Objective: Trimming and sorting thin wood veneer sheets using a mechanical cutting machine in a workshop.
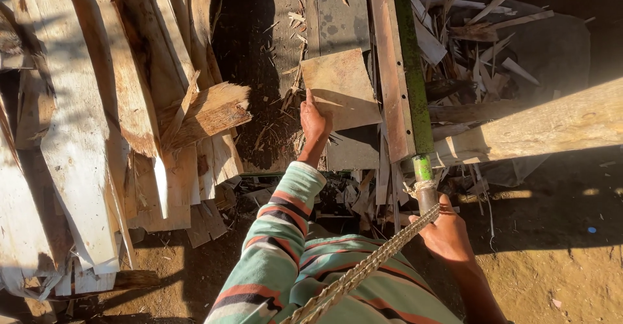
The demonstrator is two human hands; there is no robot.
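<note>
A twisted rope (pixel 363 269) crosses your right hand (pixel 448 233) gripping the lever handle (pixel 425 188); your left hand (pixel 315 123) pinches a flat square board (pixel 341 87).

Dirt ground (pixel 558 259) carries everything: big stack of rough wood slabs (pixel 84 136) on left, splinter/offcut pile (pixel 480 45) far right, long pale beam (pixel 538 126) across right side, dark plank platform (pixel 324 12) far centre w/ scraps

The left hand's (pixel 315 121) fingertips are hidden behind the edge of the square wooden board (pixel 341 87) it touches. The right hand's (pixel 446 233) palm hides the end of the lever handle (pixel 425 191). The twisted rope (pixel 363 269) runs off the bottom edge. The stacked planks (pixel 84 136) are cut off at the left and top edges.
</note>
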